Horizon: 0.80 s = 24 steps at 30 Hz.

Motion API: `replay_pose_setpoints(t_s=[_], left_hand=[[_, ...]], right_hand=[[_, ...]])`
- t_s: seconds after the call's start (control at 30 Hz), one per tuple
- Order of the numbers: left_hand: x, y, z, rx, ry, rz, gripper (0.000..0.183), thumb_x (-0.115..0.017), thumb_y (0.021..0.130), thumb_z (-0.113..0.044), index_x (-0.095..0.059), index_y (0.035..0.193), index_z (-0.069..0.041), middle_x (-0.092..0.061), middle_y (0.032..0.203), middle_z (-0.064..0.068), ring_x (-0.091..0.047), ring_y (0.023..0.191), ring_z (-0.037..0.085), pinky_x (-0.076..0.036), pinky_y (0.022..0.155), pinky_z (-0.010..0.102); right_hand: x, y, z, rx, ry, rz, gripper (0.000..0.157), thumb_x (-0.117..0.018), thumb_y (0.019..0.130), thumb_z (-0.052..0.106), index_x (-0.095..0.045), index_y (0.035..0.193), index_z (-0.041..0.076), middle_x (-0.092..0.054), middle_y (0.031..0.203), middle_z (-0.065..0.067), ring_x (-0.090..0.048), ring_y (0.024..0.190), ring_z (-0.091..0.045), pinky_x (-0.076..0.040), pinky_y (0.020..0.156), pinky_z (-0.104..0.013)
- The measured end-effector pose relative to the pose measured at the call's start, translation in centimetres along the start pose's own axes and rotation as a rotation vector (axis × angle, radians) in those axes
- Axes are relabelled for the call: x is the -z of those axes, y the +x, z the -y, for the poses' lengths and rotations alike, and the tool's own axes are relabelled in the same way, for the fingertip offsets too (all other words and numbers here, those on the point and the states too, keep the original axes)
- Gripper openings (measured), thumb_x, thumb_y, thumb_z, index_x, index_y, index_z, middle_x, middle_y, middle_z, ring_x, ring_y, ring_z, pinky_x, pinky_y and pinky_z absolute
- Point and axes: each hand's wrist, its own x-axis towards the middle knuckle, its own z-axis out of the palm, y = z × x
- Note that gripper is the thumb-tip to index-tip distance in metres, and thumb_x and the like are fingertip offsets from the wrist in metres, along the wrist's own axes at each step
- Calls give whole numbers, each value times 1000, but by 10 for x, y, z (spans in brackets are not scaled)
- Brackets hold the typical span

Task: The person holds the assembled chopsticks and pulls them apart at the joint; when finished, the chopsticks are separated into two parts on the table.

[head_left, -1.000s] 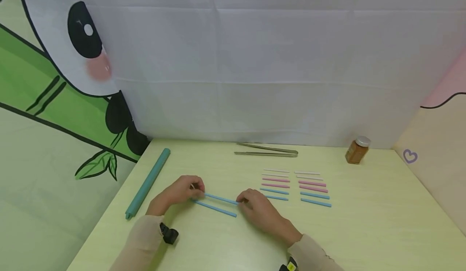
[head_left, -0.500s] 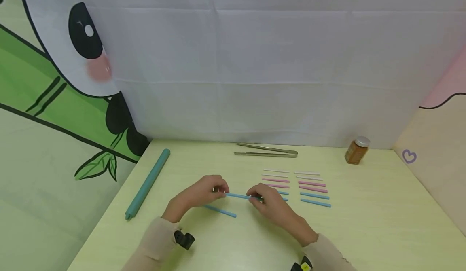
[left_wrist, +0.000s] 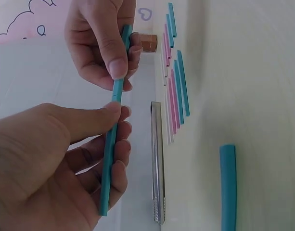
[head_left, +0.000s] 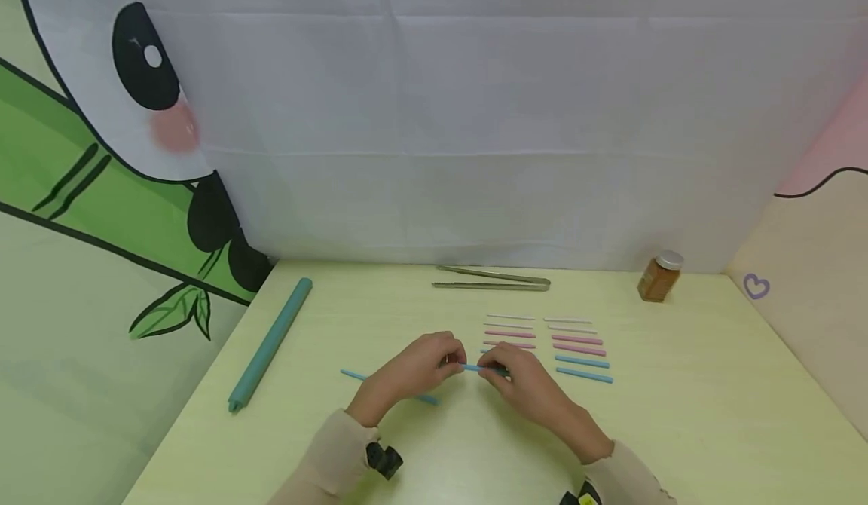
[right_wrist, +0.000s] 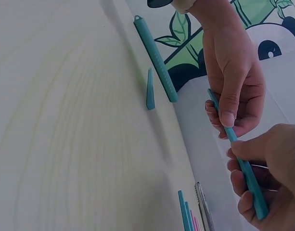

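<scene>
Both hands hold one thin blue stick (head_left: 471,368) above the table, almost end to end. My left hand (head_left: 419,369) pinches one half between thumb and fingers; in the left wrist view the stick (left_wrist: 109,159) lies along the curled fingers. My right hand (head_left: 532,390) grips the other half, thumb on top, close to the left thumb. Faint marks cross the stick between the thumbs. A second blue stick (head_left: 427,399) lies on the table beneath the left hand, its middle hidden. Right of the hands lie two columns of white, pink (head_left: 578,340) and blue sticks (head_left: 583,375).
Metal tongs (head_left: 491,286) lie at the table's back edge. A small brown jar (head_left: 659,277) with a silver lid stands at the back right. Along the left edge lies a long teal rod (head_left: 271,343); its looped end shows in the right wrist view. A white cloth hangs behind.
Both hands have lifted one of the two left blue sticks and moved right with it. My left hand has slid closer to the right hand along it. The other stick stays on the table.
</scene>
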Motion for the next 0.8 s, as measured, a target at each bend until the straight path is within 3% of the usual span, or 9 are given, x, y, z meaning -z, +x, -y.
replay_pose_setpoints(t_s=[0.37, 0.8], left_hand=[[-4, 8, -8, -39, -2, -54, 8, -60, 95, -17, -65, 91, -12, -57, 87, -5, -51, 76, 5, -46, 71, 18], [-6, 10, -11, -77, -3, -98, 7, -62, 94, -16, -65, 90, -11, -56, 86, -4, -51, 76, 6, -46, 71, 18]], right_hand=[[11, -2, -4, 39, -23, -16, 5, -63, 93, 14, -67, 94, 11, -61, 90, 7, -55, 78, -5, -49, 68, -22], [18, -7, -4, 1, -4, 8, 5, -57, 97, 17, -61, 95, 14, -57, 90, 6, -47, 73, -4, -44, 64, -21]])
